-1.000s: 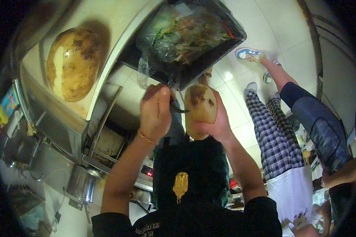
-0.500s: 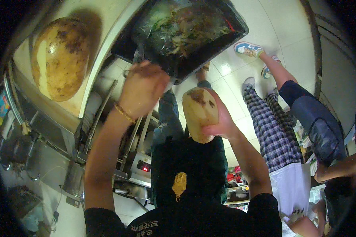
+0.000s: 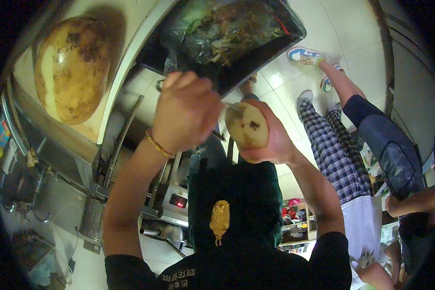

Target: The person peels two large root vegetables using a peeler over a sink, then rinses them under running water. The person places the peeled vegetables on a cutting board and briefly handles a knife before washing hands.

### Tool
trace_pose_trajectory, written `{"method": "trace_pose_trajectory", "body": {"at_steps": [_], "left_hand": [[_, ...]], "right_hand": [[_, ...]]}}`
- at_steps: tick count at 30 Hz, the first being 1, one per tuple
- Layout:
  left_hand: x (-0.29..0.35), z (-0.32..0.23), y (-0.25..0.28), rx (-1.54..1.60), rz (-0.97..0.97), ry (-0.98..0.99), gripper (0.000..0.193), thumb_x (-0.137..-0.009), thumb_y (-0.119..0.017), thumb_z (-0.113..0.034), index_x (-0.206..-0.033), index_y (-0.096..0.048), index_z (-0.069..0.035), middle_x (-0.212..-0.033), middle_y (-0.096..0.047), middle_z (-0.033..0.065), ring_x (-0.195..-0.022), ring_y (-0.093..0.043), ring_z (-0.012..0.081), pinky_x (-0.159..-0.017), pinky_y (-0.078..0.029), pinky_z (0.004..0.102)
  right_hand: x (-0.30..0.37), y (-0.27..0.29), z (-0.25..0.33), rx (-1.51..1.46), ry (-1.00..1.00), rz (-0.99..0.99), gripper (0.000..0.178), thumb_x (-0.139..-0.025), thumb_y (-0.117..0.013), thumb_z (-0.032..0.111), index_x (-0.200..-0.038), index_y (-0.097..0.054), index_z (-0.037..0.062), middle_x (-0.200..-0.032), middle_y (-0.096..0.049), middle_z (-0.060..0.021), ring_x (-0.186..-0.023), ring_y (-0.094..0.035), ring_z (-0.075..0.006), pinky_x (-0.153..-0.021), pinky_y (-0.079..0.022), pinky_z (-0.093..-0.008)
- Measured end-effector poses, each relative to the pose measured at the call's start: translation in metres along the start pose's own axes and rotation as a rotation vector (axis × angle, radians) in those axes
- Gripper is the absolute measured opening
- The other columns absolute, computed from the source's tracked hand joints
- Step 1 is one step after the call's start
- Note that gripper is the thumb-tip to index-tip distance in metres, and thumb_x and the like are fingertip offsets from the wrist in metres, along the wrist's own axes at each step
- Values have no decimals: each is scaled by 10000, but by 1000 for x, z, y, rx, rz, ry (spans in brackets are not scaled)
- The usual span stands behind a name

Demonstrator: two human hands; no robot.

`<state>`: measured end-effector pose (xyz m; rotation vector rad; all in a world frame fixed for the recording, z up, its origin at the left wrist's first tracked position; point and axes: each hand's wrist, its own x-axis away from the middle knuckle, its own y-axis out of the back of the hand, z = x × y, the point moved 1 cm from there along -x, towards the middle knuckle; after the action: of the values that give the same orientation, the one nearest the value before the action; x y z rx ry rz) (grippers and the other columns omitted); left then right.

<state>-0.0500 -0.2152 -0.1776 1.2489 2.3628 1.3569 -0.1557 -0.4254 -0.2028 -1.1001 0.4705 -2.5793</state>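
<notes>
My right hand (image 3: 278,140) is wrapped around a mostly peeled, pale potato (image 3: 249,130) with a few dark spots. Close to its left, my left hand (image 3: 186,113) is closed in a fist, slightly smeared by motion. A thin blade-like tool (image 3: 234,109) sticks out from that fist and meets the potato's upper left side; whether it is a knife or a peeler I cannot tell. Beyond both hands is a black bin (image 3: 295,31) lined with clear plastic, holding peelings and scraps (image 3: 232,36).
A large, partly peeled potato (image 3: 72,70) lies on the metal-edged counter (image 3: 123,72) at left. Below it are an appliance with a red display (image 3: 178,201) and a metal pan (image 3: 166,231). To the right are people's legs, in checked trousers (image 3: 331,150) and dark shorts (image 3: 382,137).
My left hand has moved right and toward me, bringing the blade onto the potato. The potato has turned in my right hand and now shows a different dark spot.
</notes>
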Motion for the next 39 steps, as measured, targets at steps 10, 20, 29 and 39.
{"method": "trace_pose_trajectory", "body": {"at_steps": [10, 20, 29, 39], "left_hand": [[-6, 41, -10, -48, 295, 346, 105, -788, -615, -212, -769, -644, -113, -882, -615, 43, -891, -554, 271, -875, -398, 425], [-33, 20, 18, -169, 253, 218, 134, -810, -611, -192, -822, -673, -74, -904, -628, 123, -900, -554, 342, -885, -402, 437], [-11, 18, -21, 83, -55, -3, 141, -820, -584, -92, -683, -561, -68, -731, -530, 88, -754, -510, 311, -772, -392, 426], [-23, -19, 13, 66, -237, -132, 93, -765, -594, -130, -686, -595, -82, -738, -544, 71, -772, -514, 286, -793, -382, 417]], "right_hand": [[4, 6, 6, 0, -54, 105, 1025, -532, -871, 182, -1385, -323, 27, -1267, -496, -111, -1173, -498, -211, -981, -417, -349], [-3, 15, 14, 230, 146, 175, 944, -526, -866, 263, -1305, -403, 0, -1260, -497, -161, -1164, -514, -312, -1008, -404, -374], [7, 13, 19, -186, 68, 215, 1048, -509, -893, 264, -1365, -338, 23, -1271, -476, -113, -1187, -488, -218, -1009, -386, -345], [-2, 14, 21, -175, 26, 162, 1021, -516, -883, 234, -1351, -333, 28, -1246, -485, -105, -1153, -492, -203, -976, -405, -333]]}}
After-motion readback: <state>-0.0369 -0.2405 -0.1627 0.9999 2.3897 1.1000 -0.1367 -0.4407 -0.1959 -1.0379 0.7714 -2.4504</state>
